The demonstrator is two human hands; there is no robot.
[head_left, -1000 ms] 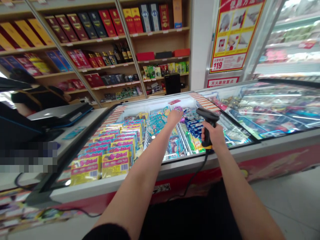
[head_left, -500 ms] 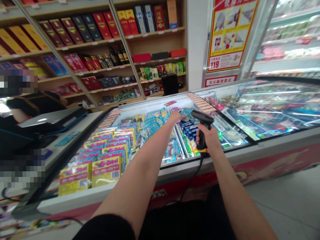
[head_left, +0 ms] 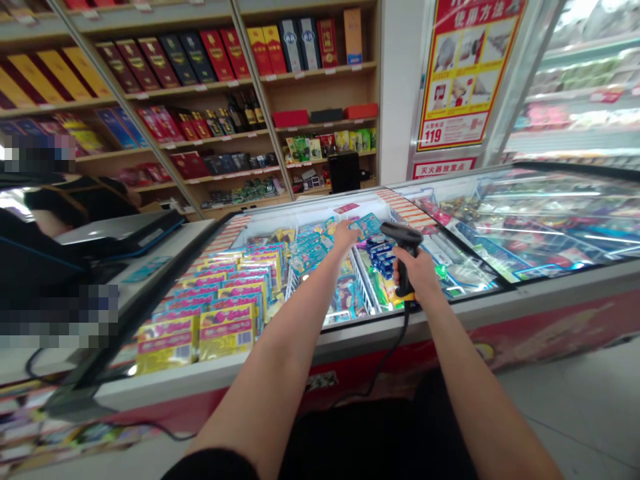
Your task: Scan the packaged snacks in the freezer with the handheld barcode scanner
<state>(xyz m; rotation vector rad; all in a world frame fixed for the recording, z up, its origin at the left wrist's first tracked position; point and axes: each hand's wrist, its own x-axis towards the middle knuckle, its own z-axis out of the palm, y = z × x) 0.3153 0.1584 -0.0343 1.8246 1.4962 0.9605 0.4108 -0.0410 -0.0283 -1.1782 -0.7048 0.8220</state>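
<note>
My right hand [head_left: 419, 272] grips the handle of a black barcode scanner [head_left: 401, 235], its head pointing left over the freezer. A black cable [head_left: 387, 360] hangs from the handle's yellow-ended base. My left hand [head_left: 346, 235] is stretched deep into the chest freezer, fingers closed on the edge of a teal ice cream packet [head_left: 369, 225] just left of the scanner. Under and around it lie more teal packets [head_left: 306, 252] in a white wire basket [head_left: 364, 283]. Dark blue packets [head_left: 380, 257] lie below the scanner.
Rows of yellow-and-pink packets [head_left: 225, 330] fill the freezer's left part. A sliding glass lid [head_left: 565, 213] covers the right. At left, a person [head_left: 75, 200] stands behind a counter [head_left: 187, 250] with a flat device [head_left: 125, 233]. Shelves of boxes [head_left: 215, 57] line the back.
The view has shifted slightly to the left. My left hand has drawn back slightly with the teal packet, which now shows more of its face. The scanner stays in my right hand.
</note>
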